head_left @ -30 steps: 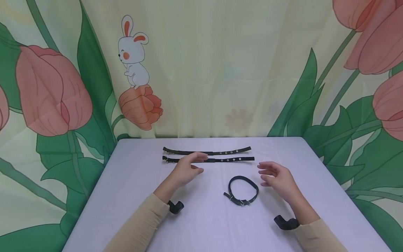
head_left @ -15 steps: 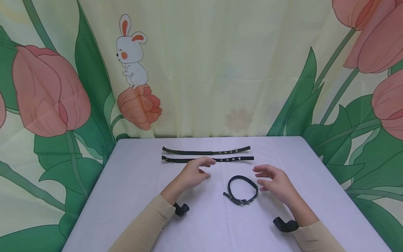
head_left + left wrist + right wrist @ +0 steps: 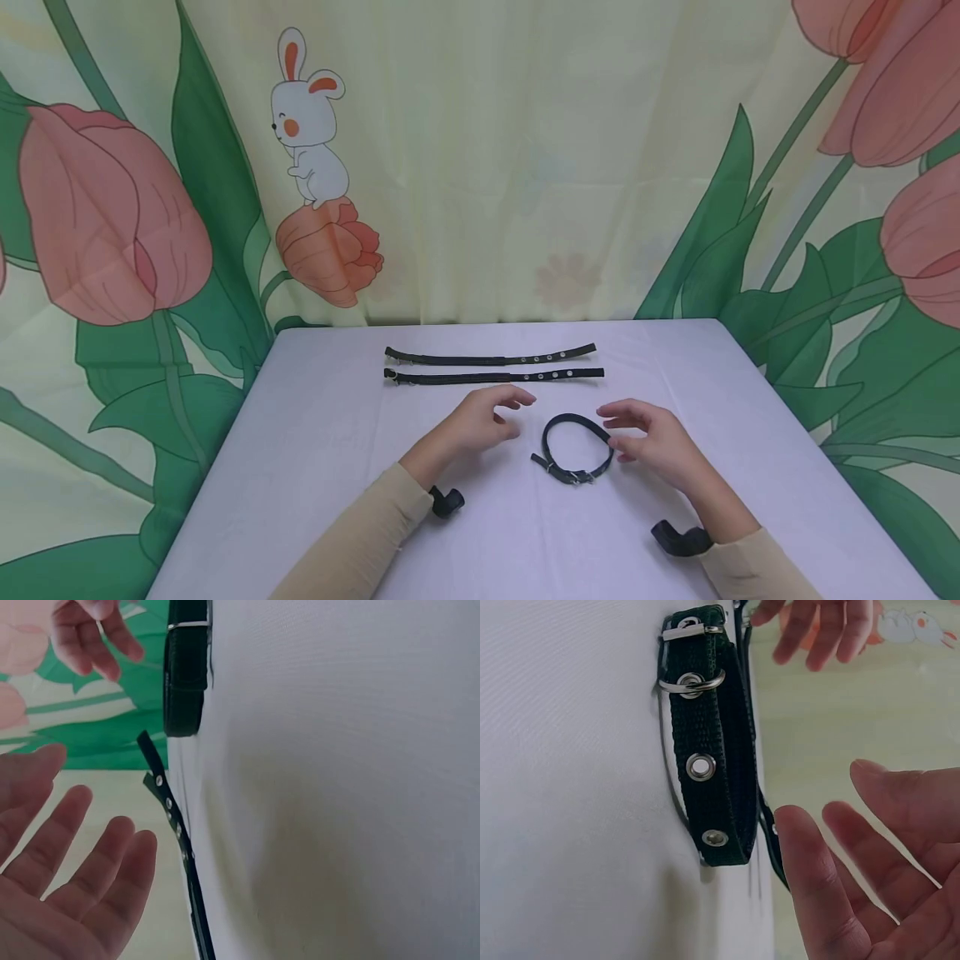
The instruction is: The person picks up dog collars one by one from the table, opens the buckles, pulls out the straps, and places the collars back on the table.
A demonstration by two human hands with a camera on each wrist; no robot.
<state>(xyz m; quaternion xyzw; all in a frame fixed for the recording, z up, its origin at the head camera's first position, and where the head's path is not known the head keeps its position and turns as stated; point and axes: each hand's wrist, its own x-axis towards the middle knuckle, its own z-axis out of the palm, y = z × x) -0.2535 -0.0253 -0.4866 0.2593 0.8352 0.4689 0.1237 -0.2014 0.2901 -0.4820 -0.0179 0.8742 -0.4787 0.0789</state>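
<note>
A dark collar (image 3: pixel 564 476), buckled into a ring, stands on edge on the white tabletop. Its metal buckle, D-ring and eyelets show up close in the right wrist view, where the same collar (image 3: pixel 694 727) is near the fingers. My right hand (image 3: pixel 654 442) hovers at the ring's right side, fingers loosely bent and holding nothing. To the ring's left, my left hand (image 3: pixel 480 421) is held with fingers spread and nothing in them. Behind, two more collars lie unbuckled and straight, the nearer collar (image 3: pixel 465 379) and the farther collar (image 3: pixel 450 361).
A white cloth covers the table (image 3: pixel 300 467). Behind its far edge hangs a curtain (image 3: pixel 480 167) printed with tulips and a rabbit. A black wrist camera (image 3: pixel 448 503) sits under the left wrist, another camera (image 3: pixel 681 539) by the right.
My left hand has moved right and nearer, away from the straight collars and toward the ring-shaped one. My right hand has shifted slightly left toward it. The collars have stayed put.
</note>
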